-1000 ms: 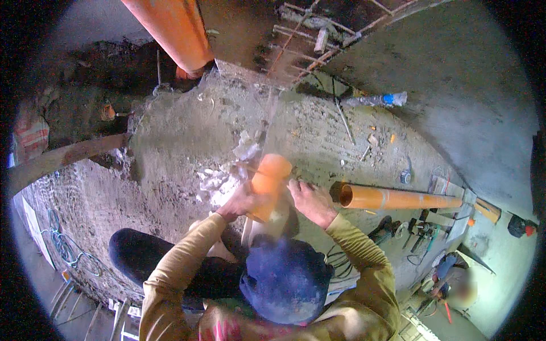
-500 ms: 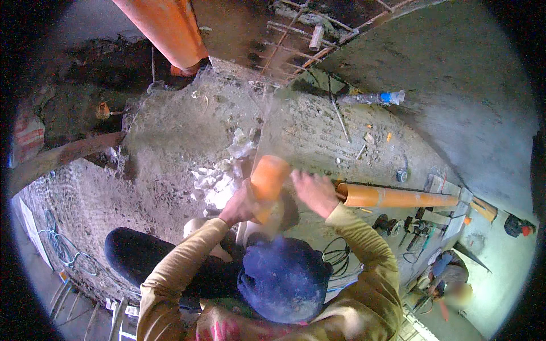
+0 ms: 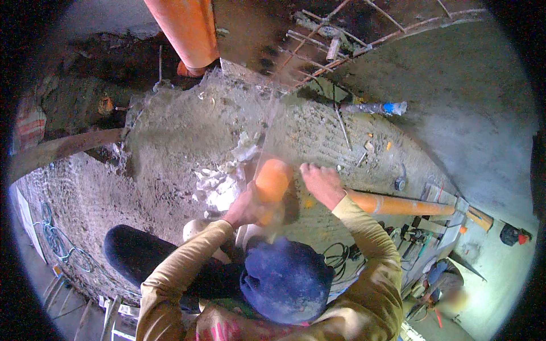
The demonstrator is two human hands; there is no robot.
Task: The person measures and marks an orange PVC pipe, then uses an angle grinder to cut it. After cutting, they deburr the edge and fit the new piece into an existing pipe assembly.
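A short orange plastic pipe piece (image 3: 273, 179) stands tilted in front of my knee. My left hand (image 3: 243, 206) is wrapped round its left side, with the lower part blurred. Just right of the pipe, apart from it, my right hand (image 3: 322, 183) is raised with its fingers curled in. Whatever those fingers hold, if anything, is too small or hidden to name. Beyond my left hand lies a heap of crumpled white material (image 3: 220, 184). My dark blue knee (image 3: 286, 281) fills the lower middle.
A long orange pipe (image 3: 404, 204) lies at the right, near several power tools (image 3: 418, 234). Another large orange pipe (image 3: 187, 34) slants down at the top. Rusty rebar (image 3: 324, 28) crosses above. A bottle-like object with a blue end (image 3: 392, 108) lies by the wall. A co-worker (image 3: 446, 281) crouches lower right.
My right hand has drawn slightly away from the orange pipe piece and its fingers show more sharply. My left hand keeps its grip. The whole view has shifted a little.
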